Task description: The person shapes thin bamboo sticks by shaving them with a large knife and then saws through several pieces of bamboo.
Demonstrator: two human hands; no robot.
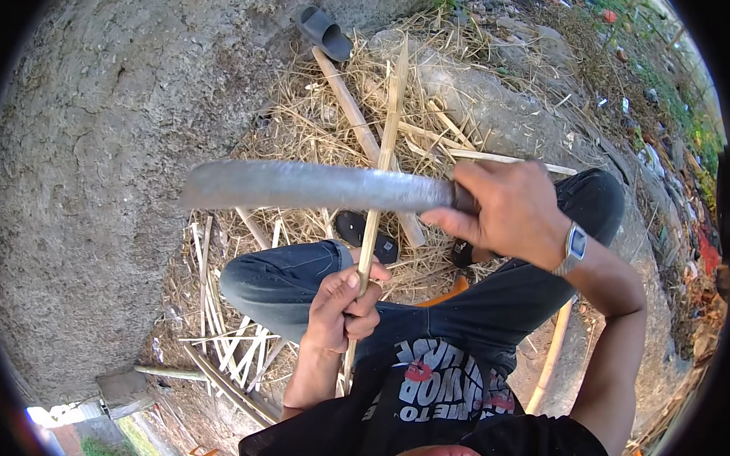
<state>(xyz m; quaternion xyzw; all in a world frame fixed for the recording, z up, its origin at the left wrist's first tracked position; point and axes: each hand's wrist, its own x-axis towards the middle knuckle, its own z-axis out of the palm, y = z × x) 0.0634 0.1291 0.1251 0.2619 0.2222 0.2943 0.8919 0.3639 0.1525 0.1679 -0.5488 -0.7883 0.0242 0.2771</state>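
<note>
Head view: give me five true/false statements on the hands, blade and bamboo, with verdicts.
1. The right hand grips a long grey blade by its handle. True.
2. The left hand is empty. False: it is closed around a thin bamboo strip that runs up and away from the person.
3. The blade lies crosswise over the bamboo strip, pointing toward the person's left. True.
4. A wristwatch sits on the left wrist. False: it is on the right wrist.
5. The ground under the strip is bare concrete. False: dry straw and more bamboo pieces lie there, with a dark sandal at the far edge of the heap.
</note>
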